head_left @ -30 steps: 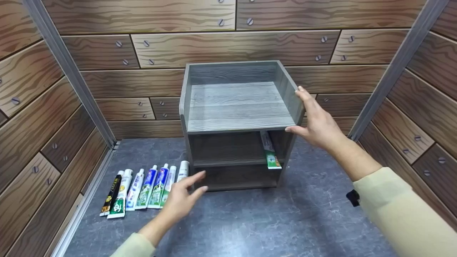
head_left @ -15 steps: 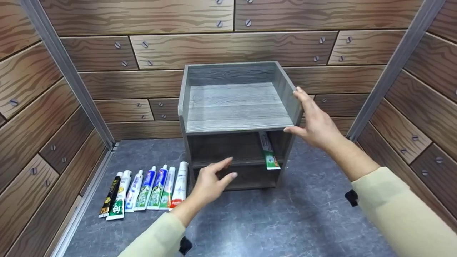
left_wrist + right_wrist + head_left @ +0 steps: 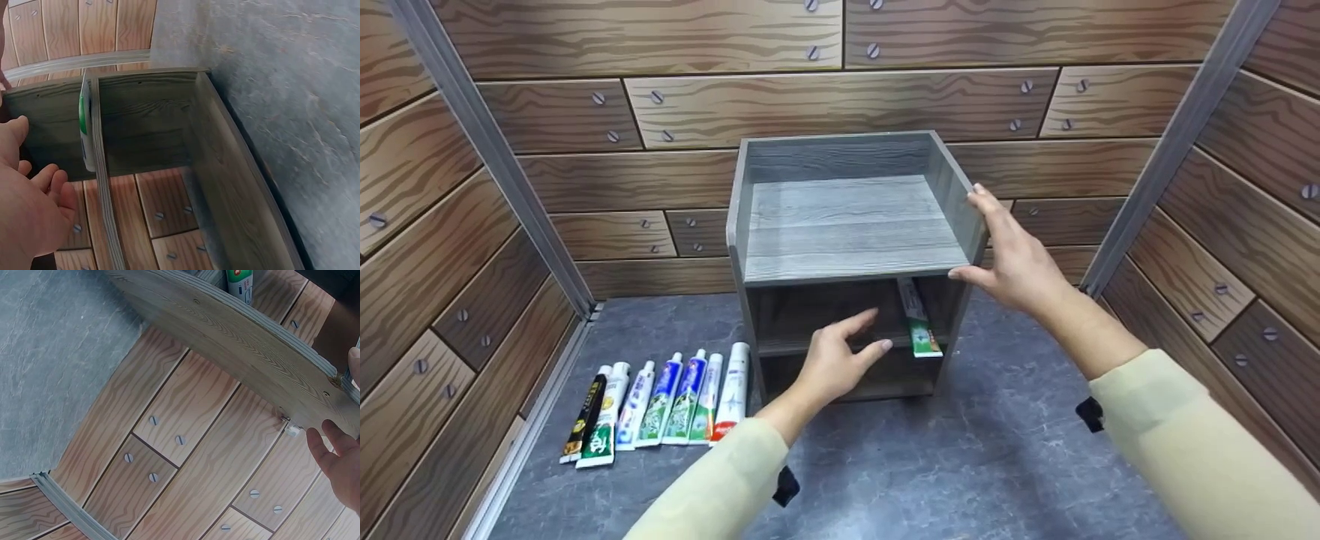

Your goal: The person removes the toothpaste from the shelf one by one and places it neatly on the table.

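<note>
A grey wooden shelf [image 3: 840,255] with an upper tray and lower compartments stands in the middle. My right hand [image 3: 1016,259] rests on its right side panel; in the head view the fingers extend along the upper edge and the thumb touches the front edge. In the right wrist view, fingertips [image 3: 318,444] touch the panel's outer face. My left hand [image 3: 836,360], holding nothing, hovers before the compartments with thumb and index finger apart. A green-and-white toothpaste tube [image 3: 922,334] lies on the middle board at the right, its flat end overhanging the front edge.
Several toothpaste tubes [image 3: 664,405] lie side by side on the grey marbled table [image 3: 960,465], left of the shelf. Wood-patterned walls [image 3: 840,105] enclose the table on the back and both sides. Metal profiles [image 3: 491,150] run along the corners.
My left hand has moved right and up, from beside the row of tubes to in front of the compartments. The right hand has stayed on the shelf. The overhanging tube has kept its place.
</note>
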Motion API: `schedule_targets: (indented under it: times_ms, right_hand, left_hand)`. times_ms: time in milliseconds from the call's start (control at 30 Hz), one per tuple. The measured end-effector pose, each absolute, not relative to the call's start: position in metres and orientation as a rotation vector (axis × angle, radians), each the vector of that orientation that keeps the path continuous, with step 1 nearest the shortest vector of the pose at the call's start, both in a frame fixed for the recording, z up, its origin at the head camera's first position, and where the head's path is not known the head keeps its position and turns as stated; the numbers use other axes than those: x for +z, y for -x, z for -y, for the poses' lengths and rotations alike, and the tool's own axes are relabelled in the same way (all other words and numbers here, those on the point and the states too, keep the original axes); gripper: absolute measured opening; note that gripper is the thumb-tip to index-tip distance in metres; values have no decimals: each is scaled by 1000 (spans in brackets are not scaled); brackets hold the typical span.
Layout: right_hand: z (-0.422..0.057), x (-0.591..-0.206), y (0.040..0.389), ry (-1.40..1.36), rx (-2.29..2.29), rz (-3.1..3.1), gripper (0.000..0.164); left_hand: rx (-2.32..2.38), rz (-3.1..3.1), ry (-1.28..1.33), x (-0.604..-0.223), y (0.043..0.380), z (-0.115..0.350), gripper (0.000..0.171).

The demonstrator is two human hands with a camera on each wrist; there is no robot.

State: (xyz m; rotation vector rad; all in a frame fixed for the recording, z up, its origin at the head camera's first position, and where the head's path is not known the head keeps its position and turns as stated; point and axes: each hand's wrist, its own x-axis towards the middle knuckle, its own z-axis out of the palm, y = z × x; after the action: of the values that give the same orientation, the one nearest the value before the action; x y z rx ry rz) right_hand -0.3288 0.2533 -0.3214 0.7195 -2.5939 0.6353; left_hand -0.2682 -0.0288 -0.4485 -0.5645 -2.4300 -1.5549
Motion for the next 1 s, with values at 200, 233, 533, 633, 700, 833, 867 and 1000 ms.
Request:
schedule_targets:
  times_ms: [200, 233, 533, 633, 700, 833, 867, 1000]
  right_hand:
    - [-253, -324, 329, -721, 642, 2600, 103]
    - [-253, -324, 329, -722, 643, 2600, 103]
    - [-253, -324, 330, -721, 643, 2589, 103]
    - [-253, -325, 330, -719, 642, 2591, 103]
    - [-253, -325, 330, -723, 642, 2591, 103]
    - [-253, -324, 330, -726, 635, 2587, 102]
    - [-253, -323, 329, -725, 632, 2586, 102]
    - [-254, -322, 329, -711, 622, 2582, 103]
  left_hand:
    - [-1591, 2430, 527, -449, 279, 13, 54]
    - [-1589, 2435, 525, -450, 280, 10, 54]
    - [-1589, 2514, 466, -455, 295, -12, 61]
    - [-1613, 2539, 446, -456, 298, -19, 64]
    - [-1625, 2551, 433, -457, 299, -23, 65]
    - [-1601, 2577, 415, -460, 301, -31, 68]
    - [-1589, 2582, 417, -460, 302, -32, 67]
    - [-1540, 2582, 438, -463, 304, -40, 65]
